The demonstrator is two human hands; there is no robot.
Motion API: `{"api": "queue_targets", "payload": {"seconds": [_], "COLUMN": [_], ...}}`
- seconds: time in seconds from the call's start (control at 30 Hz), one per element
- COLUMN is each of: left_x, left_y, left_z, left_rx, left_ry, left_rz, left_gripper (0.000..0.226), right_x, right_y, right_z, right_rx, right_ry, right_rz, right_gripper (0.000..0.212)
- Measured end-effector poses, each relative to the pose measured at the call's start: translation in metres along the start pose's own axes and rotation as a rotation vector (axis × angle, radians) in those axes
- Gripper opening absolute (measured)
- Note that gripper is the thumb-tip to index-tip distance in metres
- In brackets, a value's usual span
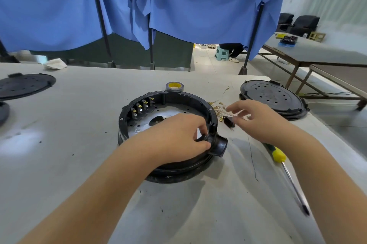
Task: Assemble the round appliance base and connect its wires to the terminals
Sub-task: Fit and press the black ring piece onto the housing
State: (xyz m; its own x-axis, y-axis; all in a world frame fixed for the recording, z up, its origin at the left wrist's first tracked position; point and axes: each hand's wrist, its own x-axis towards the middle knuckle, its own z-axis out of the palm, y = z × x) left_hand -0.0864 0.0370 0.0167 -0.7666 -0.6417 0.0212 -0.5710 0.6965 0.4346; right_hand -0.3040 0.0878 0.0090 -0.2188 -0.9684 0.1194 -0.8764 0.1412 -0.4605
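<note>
Your left hand [183, 134] pinches a small black part at the round base's [127, 118] near-right rim, mid-table; right hand [256, 117] hovers relaxed over loose wires [218, 107]. Steady the base; seat part squarely before wiring terminals [142, 107].

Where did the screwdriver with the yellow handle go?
In the head view, the screwdriver lies on the table at the right, partly under the right forearm, just right of the round black base.
</note>
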Motion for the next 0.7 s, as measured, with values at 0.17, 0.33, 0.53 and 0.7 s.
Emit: {"api": "queue_targets", "payload": {"seconds": [0.17, 0.33, 0.53, 0.7], "left_x": [0.0, 0.0, -0.001, -0.001], "left_y": [-0.001, 0.001, 0.0, -0.002], "left_z": [-0.003, -0.004, -0.004, -0.004], "left_rx": [-0.072, -0.09, -0.104, -0.122], "left_ry": [-0.025, -0.053, -0.067, -0.091], "left_rz": [0.015, 0.022, 0.03, 0.019], "left_gripper": [0.017, 0.018, 0.02, 0.023], "right_x": [0.006, 0.01, 0.013, 0.01], "right_y": [0.02, 0.024, 0.027, 0.024], "right_z": [0.012, 0.039, 0.047, 0.038], "right_rx": [-0.146, -0.227, -0.252, -0.153], "right_ry": [0.006, -0.088, -0.011, -0.059], "right_rz": [0.063, 0.02, 0.009, 0.004], "right_gripper": [0.03, 0.051, 0.023, 0.019]}}
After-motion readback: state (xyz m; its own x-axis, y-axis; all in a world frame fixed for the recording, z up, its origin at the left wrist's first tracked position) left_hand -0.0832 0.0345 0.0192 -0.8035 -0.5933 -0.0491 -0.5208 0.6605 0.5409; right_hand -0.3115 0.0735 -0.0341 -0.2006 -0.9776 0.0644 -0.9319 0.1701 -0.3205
